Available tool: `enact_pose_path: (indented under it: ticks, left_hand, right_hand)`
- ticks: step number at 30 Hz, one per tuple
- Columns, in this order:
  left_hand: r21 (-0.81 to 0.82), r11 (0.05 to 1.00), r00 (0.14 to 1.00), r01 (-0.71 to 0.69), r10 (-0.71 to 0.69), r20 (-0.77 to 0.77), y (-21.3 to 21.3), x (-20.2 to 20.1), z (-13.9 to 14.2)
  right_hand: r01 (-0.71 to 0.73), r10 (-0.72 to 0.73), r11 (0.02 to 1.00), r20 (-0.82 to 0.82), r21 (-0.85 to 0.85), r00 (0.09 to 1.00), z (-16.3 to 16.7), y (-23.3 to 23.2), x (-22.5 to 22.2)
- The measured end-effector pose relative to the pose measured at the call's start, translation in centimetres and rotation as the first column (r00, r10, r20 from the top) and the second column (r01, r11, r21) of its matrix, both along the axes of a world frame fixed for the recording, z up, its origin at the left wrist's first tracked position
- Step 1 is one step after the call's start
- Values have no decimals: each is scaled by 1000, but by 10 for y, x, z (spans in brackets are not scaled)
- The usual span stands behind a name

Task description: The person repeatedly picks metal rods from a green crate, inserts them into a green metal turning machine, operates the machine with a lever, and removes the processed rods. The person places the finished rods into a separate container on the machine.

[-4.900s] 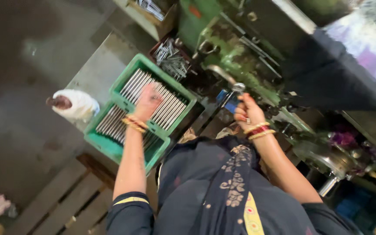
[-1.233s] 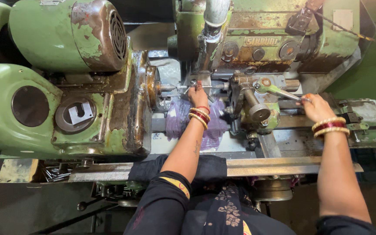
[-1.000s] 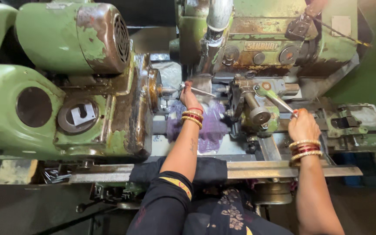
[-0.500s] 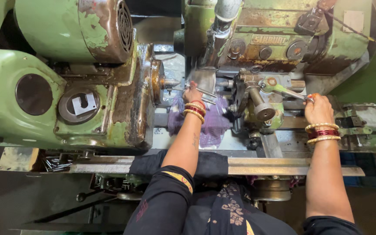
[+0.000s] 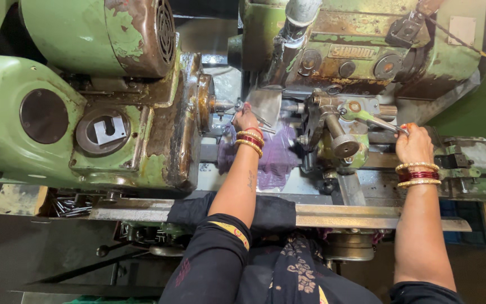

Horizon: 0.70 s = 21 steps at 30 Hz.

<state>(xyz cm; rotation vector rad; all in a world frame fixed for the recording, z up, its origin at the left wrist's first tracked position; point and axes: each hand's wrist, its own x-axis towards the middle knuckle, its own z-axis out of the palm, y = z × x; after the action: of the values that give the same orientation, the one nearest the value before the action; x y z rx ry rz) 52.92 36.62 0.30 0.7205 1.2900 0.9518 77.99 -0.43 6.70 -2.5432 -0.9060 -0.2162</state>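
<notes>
Left hand [image 5: 246,119] fingertips behind guard plate [image 5: 266,106]

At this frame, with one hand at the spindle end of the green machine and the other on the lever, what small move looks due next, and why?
Probably the left hand should draw back from the spindle nose before the right hand swings the lever. The left fingers sit right at the thin metal part by the spindle, while the right hand already grips the lever's end, so clearing the fingers first seems the safer step.
</notes>
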Motion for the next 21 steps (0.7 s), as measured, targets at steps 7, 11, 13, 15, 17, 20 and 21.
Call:
enact_pose_path:
  ticks: [7,11,13,15,17,20,21]
  left_hand:
    - [-3,1000,997,0,0,82,-5,0,1]
    - [-23,1000,1000,2,-2,2,-7,-2,4]
    - [83,996,997,-31,36,-63,-9,-1,2]
    - [42,999,996,5,-1,-91,-10,0,0]
    - [86,996,984,28,-12,-177,-11,1,-2]
    - [186,981,949,48,14,-315,-11,3,-4]
    - [165,985,952,45,8,-307,-11,4,-4]
  right_hand:
    - [-2,2,1000,11,5,1000,-1,0,-1]
    - [10,-10,1000,2,6,1000,1,1,-2]
    - [9,-9,1000,-5,10,1000,2,1,-2]
    - [2,-2,1000,0,19,1000,2,0,-2]
    - [-4,3,1000,8,29,1000,2,0,-2]
    - [-8,8,1000,8,28,1000,1,-1,-1]
    - [-7,6,1000,5,23,1000,1,-1,-1]
